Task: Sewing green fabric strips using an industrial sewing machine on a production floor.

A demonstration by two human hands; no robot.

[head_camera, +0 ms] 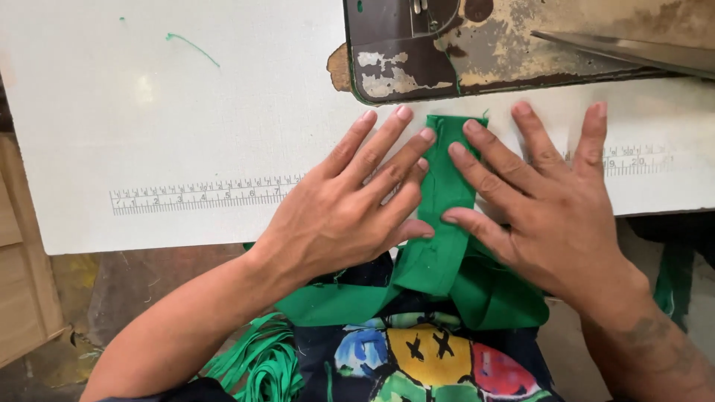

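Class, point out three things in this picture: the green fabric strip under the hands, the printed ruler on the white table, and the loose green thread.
green fabric strip [449, 149], head view, upper flat part between the hands.
printed ruler [201, 195], head view, middle of its left stretch.
loose green thread [192, 46], head view, middle of the strand.

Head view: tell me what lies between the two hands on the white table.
In the head view, a folded green fabric strip lies between the left hand and the right hand, on the white table. Fingers of both hands press its edges.
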